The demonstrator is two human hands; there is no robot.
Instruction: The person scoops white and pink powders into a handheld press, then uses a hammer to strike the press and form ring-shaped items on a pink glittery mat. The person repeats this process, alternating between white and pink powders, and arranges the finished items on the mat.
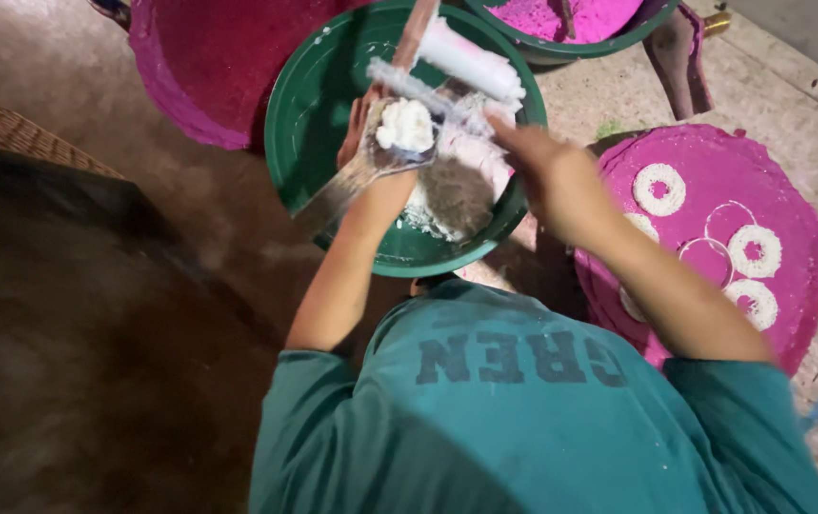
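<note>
The left hand (363,128) is closed around a flat metal scoop (371,167) loaded with a lump of white paste (405,125). The scoop's long axis runs diagonally: its handle end points down toward the near-left rim of the green basin (299,124), while the loaded end points up and right toward the basin's middle. The right hand (533,157) reaches in from the right, its fingers pinched on a white cloth-wrapped press (466,62) whose long axis slants from upper left to lower right above the basin's far rim; how tight that grip is cannot be told through the blur.

The green basin holds white paste and a greyish smear on its floor. A second green tub (618,40) at the top edge holds pink powder. A pink round tray (790,238) to the right carries several white rings (658,188) near its centre. Another pink round tray (190,67) lies beside the basin's far-left rim. All of them rest on the concrete floor (190,219).
</note>
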